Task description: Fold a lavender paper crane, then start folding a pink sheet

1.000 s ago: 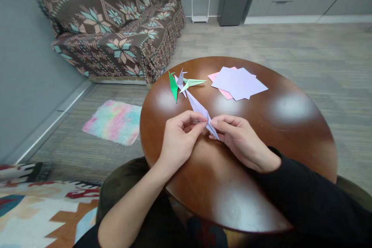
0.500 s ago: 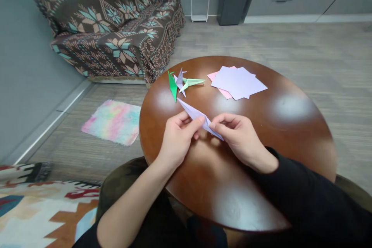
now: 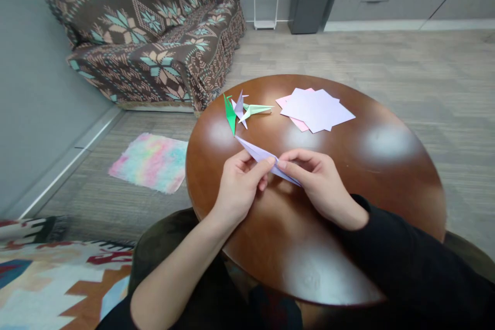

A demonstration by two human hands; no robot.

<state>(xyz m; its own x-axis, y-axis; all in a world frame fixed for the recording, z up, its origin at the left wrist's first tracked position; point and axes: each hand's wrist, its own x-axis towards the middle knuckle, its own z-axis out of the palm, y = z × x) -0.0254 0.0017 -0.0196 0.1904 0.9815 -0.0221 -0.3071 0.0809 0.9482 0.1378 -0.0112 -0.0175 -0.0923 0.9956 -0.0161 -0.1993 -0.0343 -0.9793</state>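
A sofa [image 3: 154,36] draped in brown, pink and turquoise patterned fabric is standing to the left, past the round, glossy, brown wooden table [image 3: 371,180] you are facing. A rectangular, fluffy, pastel rug [image 3: 150,162] is lying on the floor left of it. A stack of square lilac and pink paper sheets [image 3: 317,111] is fanning out on the tabletop's far part. Your left hand [image 3: 240,185] and right hand [image 3: 325,185], close together, are pinching a long, pointed, folded lilac paper strip [image 3: 256,150] over the tabletop. Near its far tip, a green folded paper bird [image 3: 229,116], a lilac one [image 3: 239,107] and a pale green one [image 3: 255,110] are clustering
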